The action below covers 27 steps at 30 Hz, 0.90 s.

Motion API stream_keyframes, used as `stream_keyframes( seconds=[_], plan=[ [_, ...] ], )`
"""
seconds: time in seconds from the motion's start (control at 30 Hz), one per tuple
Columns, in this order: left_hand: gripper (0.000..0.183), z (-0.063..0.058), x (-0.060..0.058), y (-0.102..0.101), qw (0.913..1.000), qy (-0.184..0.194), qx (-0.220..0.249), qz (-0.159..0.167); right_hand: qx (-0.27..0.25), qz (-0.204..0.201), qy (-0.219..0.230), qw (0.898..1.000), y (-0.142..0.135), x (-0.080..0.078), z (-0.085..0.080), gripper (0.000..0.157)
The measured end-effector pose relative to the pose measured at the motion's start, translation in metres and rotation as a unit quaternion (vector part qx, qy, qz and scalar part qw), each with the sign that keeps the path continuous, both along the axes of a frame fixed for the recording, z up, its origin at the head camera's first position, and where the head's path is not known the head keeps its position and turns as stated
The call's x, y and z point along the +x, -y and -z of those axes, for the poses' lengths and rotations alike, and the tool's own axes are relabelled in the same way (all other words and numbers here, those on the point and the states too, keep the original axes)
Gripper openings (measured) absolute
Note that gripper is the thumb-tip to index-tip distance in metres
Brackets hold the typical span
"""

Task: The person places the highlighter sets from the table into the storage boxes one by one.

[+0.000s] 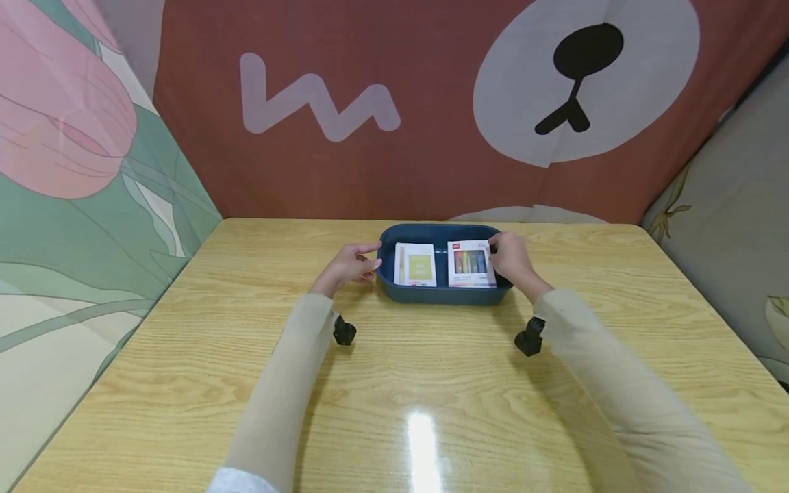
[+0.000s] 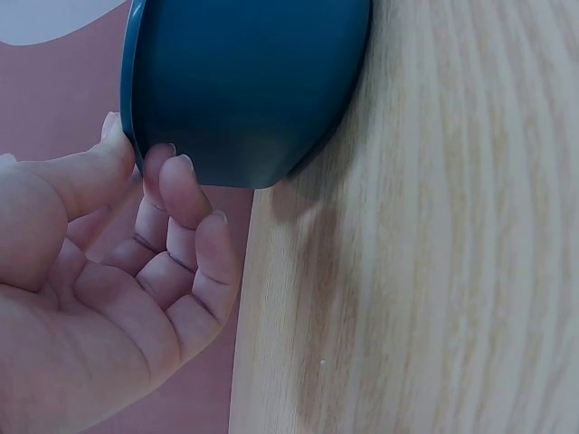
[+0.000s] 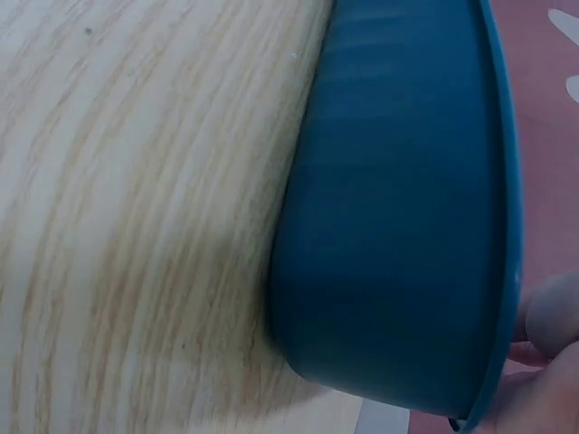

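Note:
A dark blue oval plastic bin [image 1: 444, 296] stands on the wooden table near its back edge. Inside, on the left, lies a white box with a yellow-green panel [image 1: 421, 267]. To its right is a white box with a window showing coloured sticks [image 1: 471, 263]. My left hand [image 1: 351, 263] pinches the bin's left rim, thumb on top and fingertips against the outer wall [image 2: 244, 90]. At the right end, my right hand [image 1: 511, 257] grips the rim with curled fingers. A small dark bit shows by its fingertips; its kind cannot be made out.
The wooden table [image 1: 370, 370] spreads in front of the bin. Behind it rises a brown cloth backdrop [image 1: 431, 171] with a bear print. Floral panels stand left [image 1: 74, 260] and right. A black camera [image 1: 344, 331] hangs from each wrist.

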<state>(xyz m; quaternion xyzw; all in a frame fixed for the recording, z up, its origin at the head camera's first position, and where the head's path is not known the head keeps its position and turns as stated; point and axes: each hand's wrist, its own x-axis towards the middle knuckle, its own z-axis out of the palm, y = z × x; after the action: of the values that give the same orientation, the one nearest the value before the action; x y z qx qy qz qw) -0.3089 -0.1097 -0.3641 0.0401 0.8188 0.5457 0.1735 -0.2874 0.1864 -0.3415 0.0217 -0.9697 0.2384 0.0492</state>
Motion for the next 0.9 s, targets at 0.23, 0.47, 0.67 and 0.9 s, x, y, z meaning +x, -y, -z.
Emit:
stream_keyframes(
  seconds=[0.23, 0.47, 0.67, 0.9],
  plan=[
    [0.047, -0.001, 0.001, -0.001, 1.0000, 0.002, 0.002, -0.004, 0.001, -0.021, -0.010, 1.000, 0.000, 0.001, 0.001, 0.028],
    [0.047, -0.001, 0.001, -0.001, 1.0000, -0.006, -0.001, -0.001, -0.030, -0.047, -0.055, 0.997, -0.002, 0.005, 0.010, 0.025],
    [0.047, -0.003, 0.003, -0.001, 0.9997, -0.017, -0.016, 0.002, -0.078, -0.062, -0.105, 0.990, -0.006, 0.011, 0.014, 0.023],
    [0.046, -0.006, 0.007, -0.006, 0.9937, -0.072, -0.084, 0.018, -0.092, -0.065, -0.145, 0.983, -0.009, 0.023, 0.012, 0.020]
  ],
)
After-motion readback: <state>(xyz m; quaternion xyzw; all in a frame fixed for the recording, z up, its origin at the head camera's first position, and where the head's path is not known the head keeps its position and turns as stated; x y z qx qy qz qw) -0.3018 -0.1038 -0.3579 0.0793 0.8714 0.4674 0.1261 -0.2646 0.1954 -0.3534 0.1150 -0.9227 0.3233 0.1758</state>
